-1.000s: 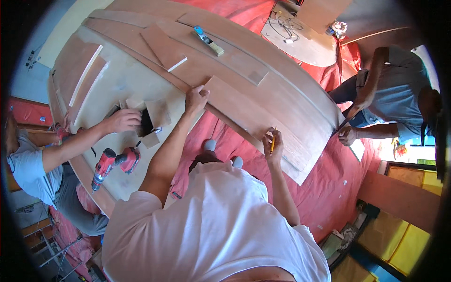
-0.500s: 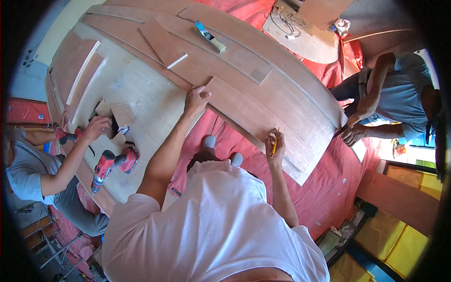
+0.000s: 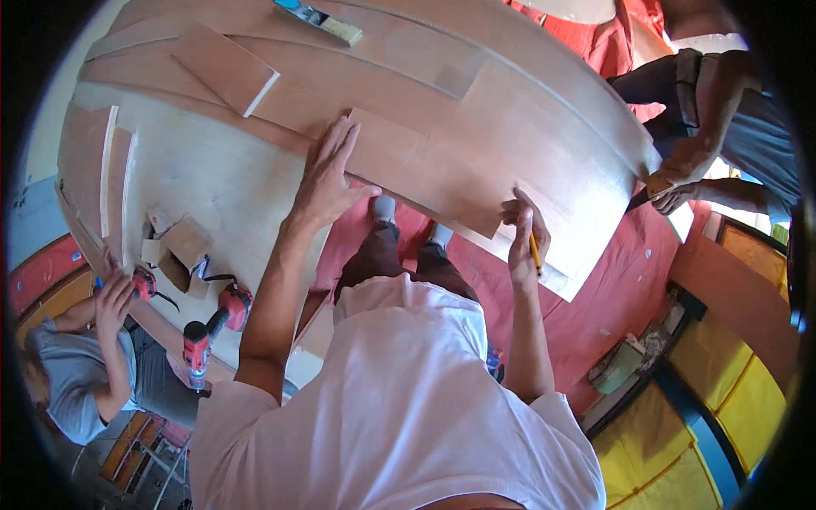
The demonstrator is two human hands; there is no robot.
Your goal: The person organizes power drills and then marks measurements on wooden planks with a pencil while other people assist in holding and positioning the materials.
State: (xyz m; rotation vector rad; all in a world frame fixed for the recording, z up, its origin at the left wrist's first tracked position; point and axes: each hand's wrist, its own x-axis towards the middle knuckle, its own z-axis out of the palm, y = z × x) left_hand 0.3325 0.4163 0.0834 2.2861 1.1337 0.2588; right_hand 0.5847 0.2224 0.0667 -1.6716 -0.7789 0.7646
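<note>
A thin plywood strip (image 3: 416, 170) lies along the near edge of a large curved plywood panel (image 3: 544, 144). At the strip's left end, my left hand (image 3: 327, 183) rests with its fingers stretched out and its thumb apart. My right hand (image 3: 523, 238) is by the strip's right end, its fingertips over the wood. A yellow pencil (image 3: 535, 253) is held in this hand, pointing down toward me.
A hand plane (image 3: 319, 21) and a wood offcut (image 3: 229, 68) lie on the panel. To the left are a red drill (image 3: 197, 353), an opened cardboard box (image 3: 183, 253) and a seated co-worker (image 3: 76, 365). Another co-worker (image 3: 722, 127) works at the right end. Red sheeting (image 3: 612, 280) covers the floor.
My left hand has spread its fingers along the strip's end. My right hand has turned, with the pencil lower in it. The left co-worker's hand has drawn away from the box. The view has shifted.
</note>
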